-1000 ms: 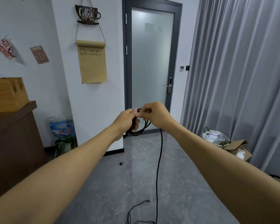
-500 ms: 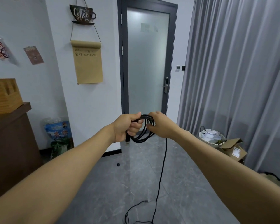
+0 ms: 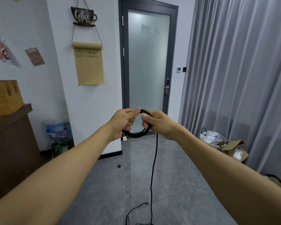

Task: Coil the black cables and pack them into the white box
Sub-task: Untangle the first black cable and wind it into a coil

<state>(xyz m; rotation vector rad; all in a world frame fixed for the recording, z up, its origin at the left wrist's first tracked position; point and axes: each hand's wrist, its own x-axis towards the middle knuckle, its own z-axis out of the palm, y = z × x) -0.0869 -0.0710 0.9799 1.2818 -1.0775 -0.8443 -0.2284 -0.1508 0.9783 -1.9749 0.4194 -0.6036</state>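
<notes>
Outstretched, the left hand (image 3: 123, 121) and right hand (image 3: 159, 123) both grip the coiled black cable (image 3: 139, 134).

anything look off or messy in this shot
Mostly the black cable: only part is coiled between the left hand and right hand; the rest hangs down and trails loose across the floor. A small dark object also lies stray on the tiles.

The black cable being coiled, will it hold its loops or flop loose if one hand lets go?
The black cable looks limp: its tail hangs straight down to the floor. The loops would probably spring open, since both the left hand and right hand grip them.
</notes>
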